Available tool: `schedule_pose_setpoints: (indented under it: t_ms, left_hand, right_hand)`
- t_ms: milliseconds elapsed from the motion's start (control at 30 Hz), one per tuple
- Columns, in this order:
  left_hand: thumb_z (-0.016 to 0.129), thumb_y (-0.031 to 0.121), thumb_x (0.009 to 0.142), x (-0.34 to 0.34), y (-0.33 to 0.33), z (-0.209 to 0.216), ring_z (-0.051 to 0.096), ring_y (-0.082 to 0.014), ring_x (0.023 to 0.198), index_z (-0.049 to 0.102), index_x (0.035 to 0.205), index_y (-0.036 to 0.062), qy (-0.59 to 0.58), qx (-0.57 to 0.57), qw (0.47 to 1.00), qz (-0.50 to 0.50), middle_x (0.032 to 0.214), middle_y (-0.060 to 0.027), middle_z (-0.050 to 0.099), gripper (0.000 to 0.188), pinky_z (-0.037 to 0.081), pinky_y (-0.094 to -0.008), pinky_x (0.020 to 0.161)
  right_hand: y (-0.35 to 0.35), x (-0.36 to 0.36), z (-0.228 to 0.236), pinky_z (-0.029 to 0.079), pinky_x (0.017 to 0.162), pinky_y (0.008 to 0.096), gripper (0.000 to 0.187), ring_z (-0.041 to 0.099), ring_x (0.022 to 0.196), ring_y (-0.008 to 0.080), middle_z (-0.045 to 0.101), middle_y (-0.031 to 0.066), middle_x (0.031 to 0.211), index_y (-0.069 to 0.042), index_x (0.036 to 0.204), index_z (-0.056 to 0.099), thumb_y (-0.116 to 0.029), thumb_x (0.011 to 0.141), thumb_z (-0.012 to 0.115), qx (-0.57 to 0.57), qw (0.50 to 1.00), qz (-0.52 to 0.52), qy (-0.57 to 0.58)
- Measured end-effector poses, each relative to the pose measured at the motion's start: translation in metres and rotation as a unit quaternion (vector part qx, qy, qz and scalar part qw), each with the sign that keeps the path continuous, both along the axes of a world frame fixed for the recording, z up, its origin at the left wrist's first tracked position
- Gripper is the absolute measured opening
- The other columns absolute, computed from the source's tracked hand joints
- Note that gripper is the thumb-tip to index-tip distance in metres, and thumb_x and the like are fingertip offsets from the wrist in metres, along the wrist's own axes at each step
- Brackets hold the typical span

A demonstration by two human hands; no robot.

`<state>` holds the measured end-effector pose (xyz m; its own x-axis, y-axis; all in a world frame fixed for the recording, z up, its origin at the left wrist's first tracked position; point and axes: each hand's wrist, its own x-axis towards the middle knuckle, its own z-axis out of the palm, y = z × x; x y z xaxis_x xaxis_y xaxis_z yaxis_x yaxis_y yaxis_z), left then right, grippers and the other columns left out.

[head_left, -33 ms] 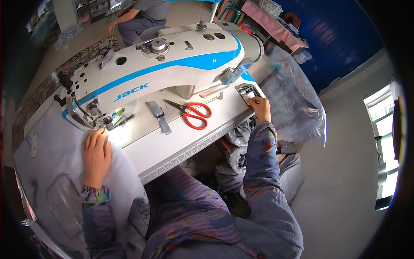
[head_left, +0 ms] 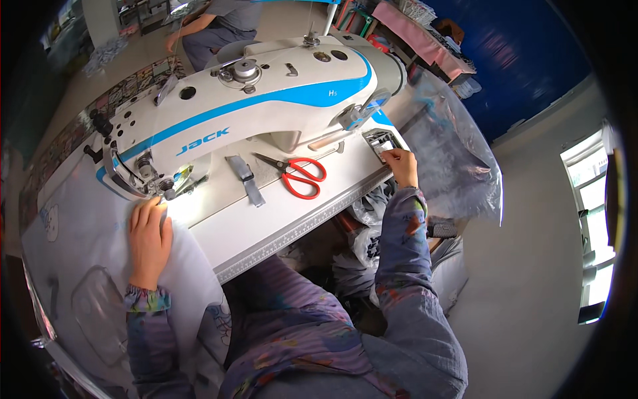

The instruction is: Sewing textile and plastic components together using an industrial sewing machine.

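L hand lies flat on pale grey cloth, fingers close tog., tips right by the needle end of the white & blue sewing machine. R hand is curled at a small tray nr the machine's R end; can't tell if it grips anything. Cloth spreads L of the needle & drapes twd the lap. B/w hands, on the white table: red-handled scissors, grey strip w/ dark band. Behind machine: seated person.
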<state>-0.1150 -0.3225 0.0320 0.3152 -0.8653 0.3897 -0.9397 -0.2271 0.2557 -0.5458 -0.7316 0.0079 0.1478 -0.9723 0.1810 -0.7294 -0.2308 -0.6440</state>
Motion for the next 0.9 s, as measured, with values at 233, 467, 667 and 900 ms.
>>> schedule_pose_setpoints:
  t_ms: [233, 467, 667, 900]
  left_hand:
    - [0.061, 0.0, 0.088, -0.037, 0.012, 0.022, 0.06, -0.035, 0.1, 0.065, 0.102, 0.0028, 0.141, -0.132, 0.981, 0.023, 0.104, -0.0133, 0.064, 0.015, 0.048, -0.0418, 0.089]
    - [0.055, 0.001, 0.097, -0.047, 0.011, 0.011, 0.062, -0.0249, 0.098, 0.056, 0.117, 0.001, 0.337, -0.301, 0.886, 0.105, 0.107, -0.0143, 0.058, 0.02, 0.05, -0.0341, 0.086]
    - [0.056, 0.016, 0.099, -0.03, 0.016, -0.005, 0.061, -0.0363, 0.102, 0.059, 0.118, 0.002, 0.238, -0.139, 0.96, 0.057, 0.116, -0.0159, 0.062, 0.024, 0.049, -0.0434, 0.091]
    - [0.064, 0.014, 0.092, -0.011, 0.031, -0.011, 0.058, -0.0314, 0.109, 0.064, 0.114, 0.005, 0.152, -0.064, 0.986, -0.024, 0.118, -0.0079, 0.062, 0.024, 0.049, -0.0408, 0.093]
  right_hand:
    - [0.138, 0.117, 0.038, 0.045, 0.061, 0.0301, 0.002, 0.058, 0.066, 0.0178, 0.06, 0.0103, 0.075, 0.001, 0.087, 0.066, 0.001, 0.085, 0.067, -0.197, 0.961, 0.146, -0.128]
    - [0.307, 0.313, 0.002, 0.052, 0.057, 0.0425, 0.007, 0.065, 0.064, 0.0344, 0.062, 0.0145, 0.081, -0.005, 0.085, 0.066, -0.01, 0.085, 0.07, -0.111, 0.901, 0.402, -0.121]
    - [0.315, 0.32, 0.008, 0.054, 0.064, 0.0462, 0.014, 0.065, 0.076, 0.0403, 0.066, 0.0167, 0.088, -0.002, 0.093, 0.066, -0.011, 0.083, 0.066, -0.031, 0.877, 0.468, -0.106]
    - [0.268, 0.29, 0.01, 0.052, 0.066, 0.0361, 0.022, 0.065, 0.075, 0.0273, 0.067, 0.014, 0.096, -0.002, 0.109, 0.07, -0.001, 0.087, 0.066, -0.008, 0.86, 0.495, -0.124]
